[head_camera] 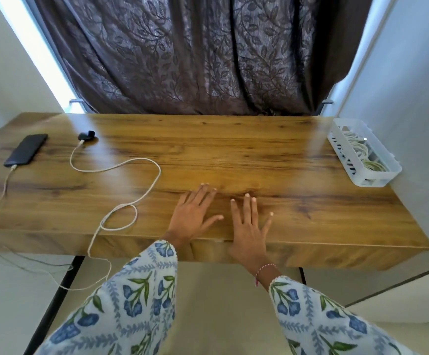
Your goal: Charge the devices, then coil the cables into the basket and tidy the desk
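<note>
A wooden desk [272, 155] stands before a dark leafy curtain [195, 52]. Near its front edge the left hand [195, 213] and right hand [249, 226] lie flat, fingers spread, holding nothing. Farther left, cables reach a phone [26, 149] and earbud case [86, 135]; far right, the basket [385, 172] holds coiled cables [357, 149].

We see both bare hands palm-down, fingers straight and spread, nothing held. Our left hand [194, 216] points forward and slightly right, thumb splayed toward the other hand. Our right hand [249, 226] sits just beside it, set a bit nearer to us, fingers pointing forward, little finger spread wide to the right. The hands are close but not touching. Both forearms reach forward in loose white sleeves with blue-and-green flower print [136, 298]. A thin red-and-white thread bracelet [263, 271] circles our right wrist.
</note>
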